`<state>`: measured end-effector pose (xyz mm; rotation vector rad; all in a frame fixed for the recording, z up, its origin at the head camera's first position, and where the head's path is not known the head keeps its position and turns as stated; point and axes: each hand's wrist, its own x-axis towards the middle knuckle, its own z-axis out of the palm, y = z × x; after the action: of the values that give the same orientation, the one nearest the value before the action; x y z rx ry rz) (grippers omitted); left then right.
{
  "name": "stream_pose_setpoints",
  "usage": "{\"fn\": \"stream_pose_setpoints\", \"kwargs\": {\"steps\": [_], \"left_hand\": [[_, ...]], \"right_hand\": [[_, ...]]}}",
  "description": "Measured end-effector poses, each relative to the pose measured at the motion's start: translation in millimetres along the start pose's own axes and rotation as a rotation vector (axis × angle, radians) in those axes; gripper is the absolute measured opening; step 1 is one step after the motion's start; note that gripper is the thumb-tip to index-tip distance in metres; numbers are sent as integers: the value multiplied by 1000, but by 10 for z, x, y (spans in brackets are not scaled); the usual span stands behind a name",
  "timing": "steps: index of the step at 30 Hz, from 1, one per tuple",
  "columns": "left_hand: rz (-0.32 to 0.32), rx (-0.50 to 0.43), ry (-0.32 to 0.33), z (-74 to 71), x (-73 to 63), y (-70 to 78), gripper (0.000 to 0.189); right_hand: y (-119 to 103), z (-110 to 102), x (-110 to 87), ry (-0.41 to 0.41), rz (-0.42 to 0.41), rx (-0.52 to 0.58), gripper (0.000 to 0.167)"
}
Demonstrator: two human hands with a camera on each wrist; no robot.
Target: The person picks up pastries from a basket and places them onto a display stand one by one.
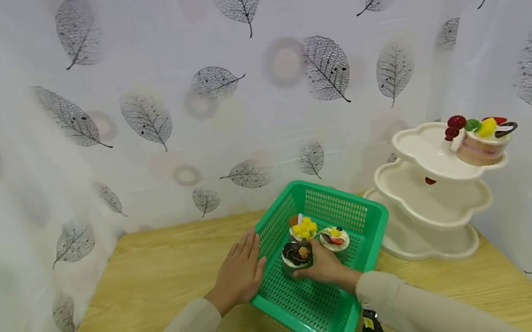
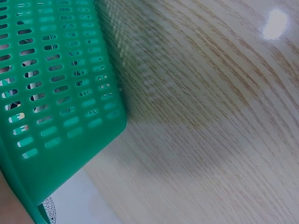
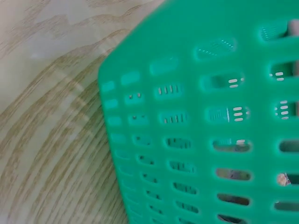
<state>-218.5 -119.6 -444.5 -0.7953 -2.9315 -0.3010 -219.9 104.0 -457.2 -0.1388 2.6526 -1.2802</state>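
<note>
A green plastic basket (image 1: 380, 223) with slotted walls stands on the table. My left hand (image 1: 239, 269) rests against its left rim, fingers straight and side by side. Down inside the basket, my right hand (image 1: 326, 265) grips a small toy cake with a dark chocolate top (image 1: 295, 254), thumb on the near side. Behind that cake is one topped with yellow cubes (image 1: 304, 229). To the right sits a white-topped cake with a red fruit slice (image 1: 334, 238). Both wrist views mostly show the basket's outer wall (image 2: 65, 154), which hides the fingers.
A white three-tier stand (image 1: 435, 210) with wavy-edged plates is at the right, behind the basket. Its top tier bears a pink-sided toy cake (image 1: 480, 150) with fruit. The wooden table (image 1: 169, 276) meets a leaf-print curtain (image 1: 183, 160) at the back and sides.
</note>
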Motion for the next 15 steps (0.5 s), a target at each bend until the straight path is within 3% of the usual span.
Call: {"fn": "stream_pose_setpoints", "kwargs": {"steps": [15], "left_hand": [[-7,20,-3,5,3,-5,58]], "right_hand": [[39,31,23,42,-65,-59,74]]}}
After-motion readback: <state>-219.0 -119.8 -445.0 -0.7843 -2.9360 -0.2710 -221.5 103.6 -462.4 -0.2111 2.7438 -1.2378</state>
